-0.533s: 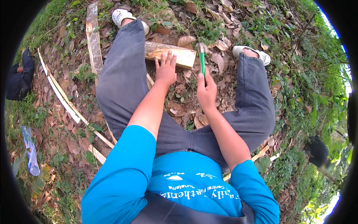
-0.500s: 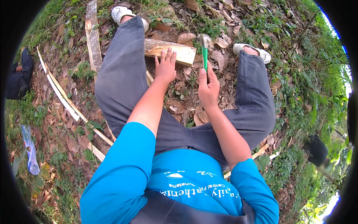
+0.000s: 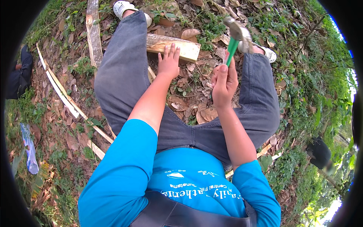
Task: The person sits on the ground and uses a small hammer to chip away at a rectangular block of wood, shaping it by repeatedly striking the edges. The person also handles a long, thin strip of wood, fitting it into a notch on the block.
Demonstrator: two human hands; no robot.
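Head view: pale squared wooden block [image 3: 189, 49] at 12 o'clock, left end hidden behind grey trouser leg [image 3: 123, 64], right end open toward leaf-strewn ground [image 3: 207, 60]. Count: one block, one green-handled metal hammer [image 3: 233, 45] at 1 o'clock, well apart. Block under left hand [image 3: 169, 67], fingers slightly spread; hammer in right hand [image 3: 225, 85], fingers curled around handle.

Hammer [image 3: 235, 40] has a metal head [image 3: 238, 30] and smooth, plasticky green handle [image 3: 231, 51]; block [image 3: 189, 51] is raw matt wood, kinda rough; trousers [image 3: 121, 72] are matt cloth; shoe [image 3: 121, 6] looks plasticky
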